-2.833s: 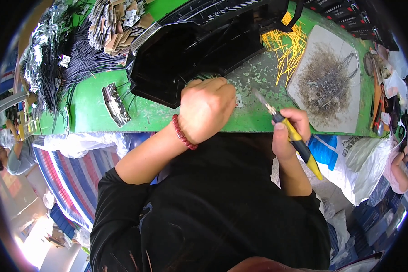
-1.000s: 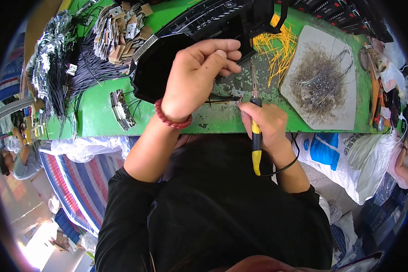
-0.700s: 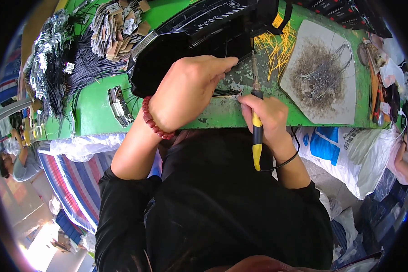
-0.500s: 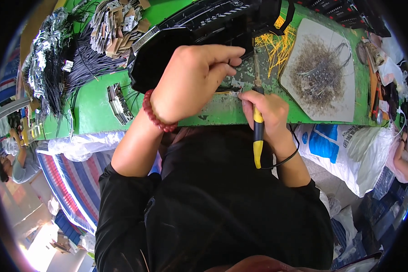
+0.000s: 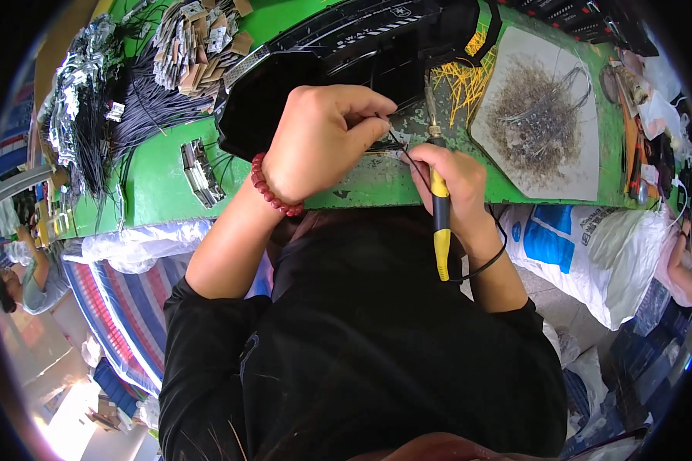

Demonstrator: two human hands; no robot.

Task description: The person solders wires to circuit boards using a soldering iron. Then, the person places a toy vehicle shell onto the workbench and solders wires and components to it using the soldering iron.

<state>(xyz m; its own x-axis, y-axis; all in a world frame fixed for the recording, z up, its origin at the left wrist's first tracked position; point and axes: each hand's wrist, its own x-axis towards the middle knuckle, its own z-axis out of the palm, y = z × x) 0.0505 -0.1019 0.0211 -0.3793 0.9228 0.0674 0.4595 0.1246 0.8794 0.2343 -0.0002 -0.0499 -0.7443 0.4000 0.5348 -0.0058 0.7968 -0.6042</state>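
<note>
My left hand (image 5: pixel 319 138), a dark red bead bracelet (image 5: pixel 267 187) at its wrist, pinches a thin black wire (image 5: pixel 397 140) between thumb and forefinger. The wire slants down toward the fingertips of my right hand (image 5: pixel 460 180). A soldering iron (image 5: pixel 440 203) with a yellow and black handle is held in my right hand, its metal tip pointing away from me. By the right thumb and forefinger lies a small silvery part (image 5: pixel 397 154) with thin wires; whether those fingers grip it cannot be made out clearly.
A large black plastic shell (image 5: pixel 377 46) lies across the green table (image 5: pixel 150 169). Yellow wires (image 5: pixel 461 91) and a pale board with dark debris (image 5: pixel 580 165) are at right. Black wires (image 5: pixel 142 104), metal-and-card pieces (image 5: pixel 196 50) and a small stack of metal pieces (image 5: pixel 201 175) sit left.
My left hand has come slightly down and left, and the black wire now shows between its fingertips and my right hand. The soldering iron has shifted only a little.
</note>
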